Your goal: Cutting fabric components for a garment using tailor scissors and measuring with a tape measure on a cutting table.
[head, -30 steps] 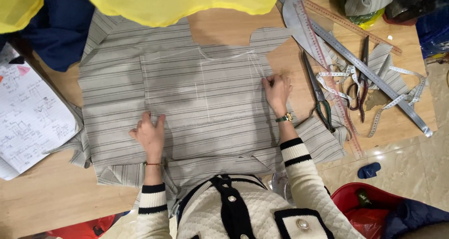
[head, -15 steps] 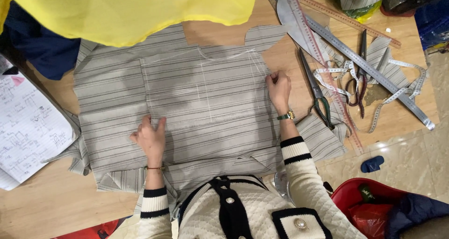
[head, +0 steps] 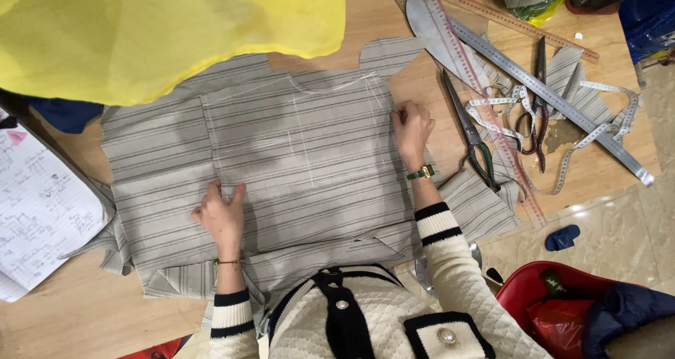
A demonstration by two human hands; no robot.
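A grey striped fabric piece with white chalk lines lies flat on the wooden table. My left hand presses flat on its near-left part, fingers spread. My right hand, with a green wristwatch, rests at the fabric's right edge with fingertips pinched on the cloth; whether it holds a bit of chalk I cannot tell. Both sleeves are cream with black stripes.
Yellow cloth covers the far left. Scissors, darker shears, a long metal ruler, a curved ruler and a tape measure lie to the right. A written notebook sits left. A red bin stands on the floor.
The view has shifted, so the yellow cloth fills more of the top left. Both hands stay pressed on the fabric in nearly the same places.
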